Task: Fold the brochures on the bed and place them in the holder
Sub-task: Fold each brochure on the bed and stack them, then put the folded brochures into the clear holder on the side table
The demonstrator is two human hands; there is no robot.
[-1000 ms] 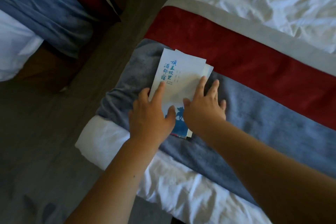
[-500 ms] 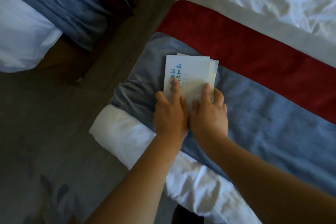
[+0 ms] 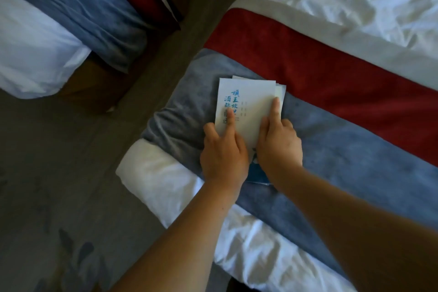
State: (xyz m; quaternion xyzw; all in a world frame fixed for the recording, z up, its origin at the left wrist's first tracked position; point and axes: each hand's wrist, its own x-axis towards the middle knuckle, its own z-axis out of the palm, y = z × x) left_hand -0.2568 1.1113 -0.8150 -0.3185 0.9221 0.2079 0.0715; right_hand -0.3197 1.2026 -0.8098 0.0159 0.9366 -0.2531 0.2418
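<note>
A white brochure [image 3: 253,99] with blue Chinese lettering lies folded on the blue band of the bed runner [image 3: 343,149], near the bed's corner. Edges of other paper layers stick out at its top and right side. My left hand [image 3: 222,149] presses on its left part, index finger stretched over the lettering and thumb at the left edge. My right hand [image 3: 278,142] presses on its right part with the index finger straight along the right edge. The brochure's lower blue-printed end is mostly hidden under both hands. No holder is in view.
The bed has a red band [image 3: 320,64] and crumpled white sheet [image 3: 343,0] beyond the blue one. A second bed [image 3: 59,19] with the same runner stands at the upper left, across a strip of dark floor [image 3: 59,173].
Both hands have slid forward along the brochure, and their index fingers now stretch further up it. The hands have drawn slightly apart. The brochure stays in place on the blue band.
</note>
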